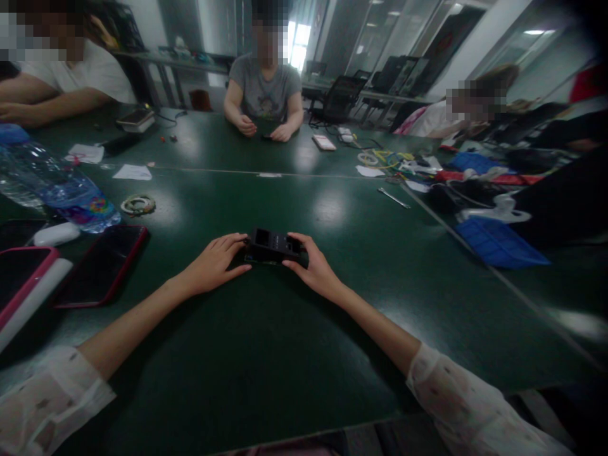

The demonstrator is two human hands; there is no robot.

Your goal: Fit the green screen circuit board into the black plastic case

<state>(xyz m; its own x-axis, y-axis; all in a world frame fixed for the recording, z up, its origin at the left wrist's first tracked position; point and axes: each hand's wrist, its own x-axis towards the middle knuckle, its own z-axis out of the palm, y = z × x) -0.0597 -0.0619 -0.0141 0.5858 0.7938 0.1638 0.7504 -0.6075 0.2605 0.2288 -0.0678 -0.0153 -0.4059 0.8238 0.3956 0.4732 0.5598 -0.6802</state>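
Observation:
A small black plastic housing [272, 240] lies on the green table in front of me, with a square recess at its left and a row of tiny marks in the middle. A thin, board-like edge shows beneath its front. My right hand [311, 263] grips the right end, fingers over the back and thumb at the front. At the left end, the fingertips of my left hand [218, 263] reach the housing; its fingers are stretched out and the thumb is apart. Whether the left fingertips press on it, I cannot tell.
Left stand phones [107, 266], a white case [57, 234], a water bottle [71, 183] and a tape roll [138, 204]. A wrench [394, 198], cables [387, 158] and a blue tray [498, 244] lie right. People [266, 88] sit around the table.

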